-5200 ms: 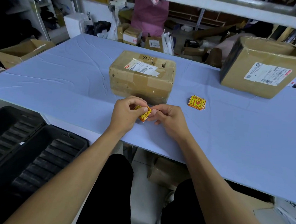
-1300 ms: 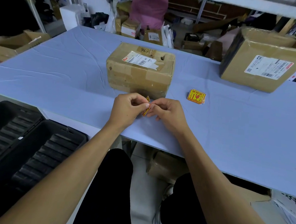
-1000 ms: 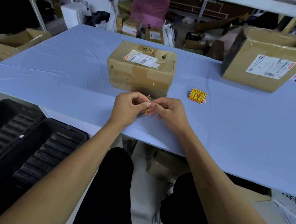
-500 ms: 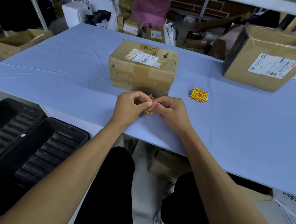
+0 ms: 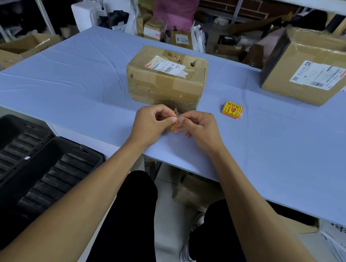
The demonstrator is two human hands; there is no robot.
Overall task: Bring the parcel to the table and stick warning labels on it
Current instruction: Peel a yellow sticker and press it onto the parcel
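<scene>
A taped brown cardboard parcel (image 5: 167, 80) with a white shipping slip on top stands on the light blue table (image 5: 70, 80). Just in front of it, my left hand (image 5: 150, 123) and my right hand (image 5: 198, 128) pinch one small yellow-and-red warning label (image 5: 173, 120) between their fingertips. The label is held nearly edge-on, and the fingers hide most of it. A small stack of the same warning labels (image 5: 232, 109) lies flat on the table to the right of the parcel.
A larger cardboard box (image 5: 313, 68) with a shipping slip stands at the table's far right. A black ribbed tray (image 5: 33, 173) sits low at my left. Open boxes and small parcels (image 5: 154, 28) crowd the floor beyond the table. Another box (image 5: 196, 191) lies under the table.
The label was turned from face-up to nearly edge-on between my fingertips. Over the last second both hands have stayed in place in front of the parcel, still pinching it.
</scene>
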